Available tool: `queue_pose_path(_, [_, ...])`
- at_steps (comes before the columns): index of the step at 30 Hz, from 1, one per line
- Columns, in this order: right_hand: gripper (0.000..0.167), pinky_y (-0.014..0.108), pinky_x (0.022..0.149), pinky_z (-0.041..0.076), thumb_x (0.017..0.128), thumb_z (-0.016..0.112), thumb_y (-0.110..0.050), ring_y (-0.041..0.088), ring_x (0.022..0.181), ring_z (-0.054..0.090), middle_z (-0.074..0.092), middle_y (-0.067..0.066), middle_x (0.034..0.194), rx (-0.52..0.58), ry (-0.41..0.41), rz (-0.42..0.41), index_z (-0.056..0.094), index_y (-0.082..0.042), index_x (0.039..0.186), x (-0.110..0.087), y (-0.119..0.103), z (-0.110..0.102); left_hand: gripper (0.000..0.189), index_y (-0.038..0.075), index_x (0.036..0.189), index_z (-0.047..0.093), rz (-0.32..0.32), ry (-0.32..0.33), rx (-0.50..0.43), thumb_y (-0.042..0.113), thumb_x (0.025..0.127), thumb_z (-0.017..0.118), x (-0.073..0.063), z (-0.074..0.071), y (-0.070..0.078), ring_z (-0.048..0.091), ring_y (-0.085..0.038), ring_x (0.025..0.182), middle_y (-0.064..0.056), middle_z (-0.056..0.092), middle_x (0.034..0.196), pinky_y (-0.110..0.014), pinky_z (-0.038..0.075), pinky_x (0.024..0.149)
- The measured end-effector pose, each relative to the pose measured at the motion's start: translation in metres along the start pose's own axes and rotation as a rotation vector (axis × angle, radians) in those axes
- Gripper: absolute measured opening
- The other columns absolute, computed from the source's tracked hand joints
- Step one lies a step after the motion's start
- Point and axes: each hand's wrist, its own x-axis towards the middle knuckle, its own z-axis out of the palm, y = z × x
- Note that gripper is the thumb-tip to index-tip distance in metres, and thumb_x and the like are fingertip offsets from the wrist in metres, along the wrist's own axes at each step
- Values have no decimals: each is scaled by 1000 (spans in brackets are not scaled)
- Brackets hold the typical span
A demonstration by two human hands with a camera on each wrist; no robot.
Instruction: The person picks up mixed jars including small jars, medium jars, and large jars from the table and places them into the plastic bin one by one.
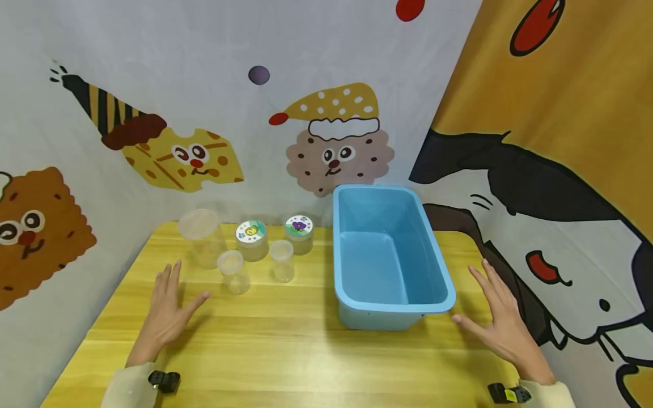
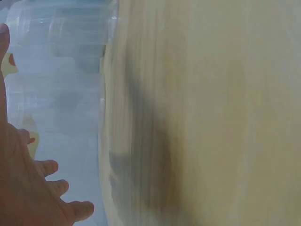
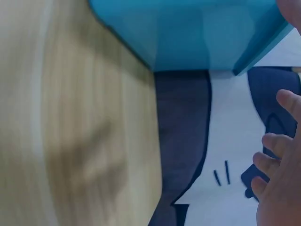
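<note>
My left hand (image 1: pixel 165 311) hovers over the table's left side with fingers spread, holding nothing. Just beyond it stand a large clear lidded container (image 1: pixel 204 243) and a small clear cup with a whitish top (image 1: pixel 234 273). A second small clear cup (image 1: pixel 283 263) is further right. Behind them sit two squat round jars, one with a yellow-and-green printed lid (image 1: pixel 251 233), the other with a purple flower lid (image 1: pixel 299 228). On the right, my right hand (image 1: pixel 502 323) is spread and holds nothing, near the front right corner of an empty blue plastic tub (image 1: pixel 393 307).
The yellow wood-grain table (image 1: pixel 265 362) has a cartoon-printed cloth (image 1: pixel 316 45) close behind it and at both sides. Black wrist cameras are strapped over the cuffs of both light sleeves (image 1: pixel 130 388).
</note>
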Motion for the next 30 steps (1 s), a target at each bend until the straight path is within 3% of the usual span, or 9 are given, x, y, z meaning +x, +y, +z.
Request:
queue_pose_path(8, [106,84,111,12,75,91,-22,36,158,13,15,4,173,86,-2,-52,31,-27,162,5,-26,-11,93,23,164,-16,-38,-35,-204,41,106,55,7,2,0,-5,-56,154,-24,-13,170,-81,8,113])
queue_pose_path(15, [104,81,111,20,72,93,-22,25,158,16,22,3,172,97,-29,-88,37,-25,160,6,-47,-18,89,31,161,-20,-89,-54,-356,40,108,51,17,2,0,-6,-53,155,-18,-16,171,-79,9,115])
queue_pose_path(18, [103,68,118,23,70,94,-23,21,158,19,26,3,170,83,-34,-124,40,-22,159,7,-56,-20,88,35,161,-20,-97,-53,-405,40,108,50,20,0,-1,-5,-49,157,-13,-15,172,-76,11,117])
queue_pose_path(20, [102,49,124,23,69,95,-23,19,157,22,30,5,169,70,-25,-169,43,-19,157,8,-62,-20,87,36,161,-20,-108,-51,-430,41,108,50,23,-1,0,-4,-46,157,-12,-14,172,-74,12,119])
queue_pose_path(24, [95,16,120,20,67,96,-25,18,153,31,41,12,163,50,5,-311,52,-11,151,12,-73,-19,86,37,161,-18,-135,-39,-461,44,108,49,29,-3,1,1,-46,158,-13,-10,173,-74,18,117])
queue_pose_path(27, [87,12,120,21,68,96,-28,21,150,38,47,15,157,53,16,-406,58,-9,145,17,-79,-18,86,37,161,-17,-147,-30,-469,44,107,49,34,-4,1,3,-46,158,-13,-7,173,-75,22,115])
queue_pose_path(30, [82,11,120,23,69,95,-30,21,147,43,52,13,154,33,12,-439,62,-13,142,19,-85,-17,86,38,161,-17,-154,-25,-478,46,107,50,38,-5,0,4,-44,158,-13,-6,174,-75,23,114])
